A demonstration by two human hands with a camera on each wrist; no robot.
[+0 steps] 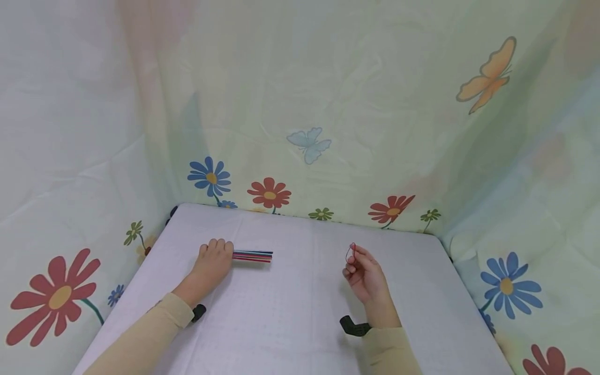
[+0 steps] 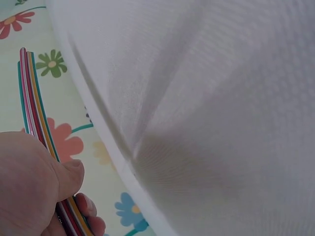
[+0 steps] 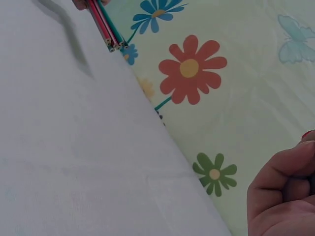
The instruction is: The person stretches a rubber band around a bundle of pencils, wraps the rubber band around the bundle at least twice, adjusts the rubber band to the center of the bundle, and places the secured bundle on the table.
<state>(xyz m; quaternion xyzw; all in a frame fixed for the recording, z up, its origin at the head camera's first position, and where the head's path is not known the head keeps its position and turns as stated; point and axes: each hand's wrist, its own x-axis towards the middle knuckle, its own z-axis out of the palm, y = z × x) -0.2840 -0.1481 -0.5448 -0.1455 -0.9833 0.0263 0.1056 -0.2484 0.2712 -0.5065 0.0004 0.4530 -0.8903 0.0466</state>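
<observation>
Holding a bunch of thin coloured sticks (image 1: 253, 255), the left hand (image 1: 215, 263) is on the left side of the white table (image 1: 290, 312). Its fingers and thumb are curled round the bunch, with no big gap. The sticks poke out to the right, and they look like they are up above the table, but I can't tell how high. Some are red, some blue-green, some pink and some yellow. In the left wrist view their tips don't line up; a pink one pokes out a bit more.

Over on the right, the right hand (image 1: 367, 276) pinches a thin red loop (image 1: 354, 251) near its fingertips. The finger and thumb are nearly closed on it. It may be a rubber band, but it is too small to be sure, and I can't tell if it is stretched. The loop is well apart from the sticks and not around them.

A few things could go wrong. If the left fingers loosen, the smooth-looking sticks could slide and spread out on the table. Uneven tips could snag the loop if it came near. Because the loop is so thin and pinched at the tips, it could slip away or, if stretchy, ping off.
</observation>
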